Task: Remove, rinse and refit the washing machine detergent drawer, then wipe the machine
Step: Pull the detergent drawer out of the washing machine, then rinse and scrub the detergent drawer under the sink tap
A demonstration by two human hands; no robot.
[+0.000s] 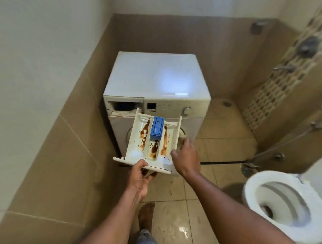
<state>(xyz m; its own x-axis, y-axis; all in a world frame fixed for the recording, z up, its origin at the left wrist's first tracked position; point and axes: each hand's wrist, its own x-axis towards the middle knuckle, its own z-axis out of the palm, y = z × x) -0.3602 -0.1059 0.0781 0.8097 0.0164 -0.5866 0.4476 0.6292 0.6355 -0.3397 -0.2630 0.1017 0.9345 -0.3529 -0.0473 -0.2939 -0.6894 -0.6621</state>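
Note:
The white detergent drawer (136, 139) is out of the washing machine (157, 78) and hangs in the air in front of it. Brown residue streaks its compartments, and a blue insert (157, 128) sits in the middle one. My left hand (139, 179) grips the drawer's front panel from below, thumb on top. My right hand (187, 157) is at the drawer's right side with loosely bent fingers; whether it touches the drawer I cannot tell. The drawer slot (124, 105) in the machine's upper left is a dark open hole.
A white toilet (283, 208) with its seat up stands at the right. A hand shower hose (287, 141) and taps hang on the right wall. The tiled floor (170, 226) is wet and speckled with brown drips. My foot (146, 215) stands below the drawer.

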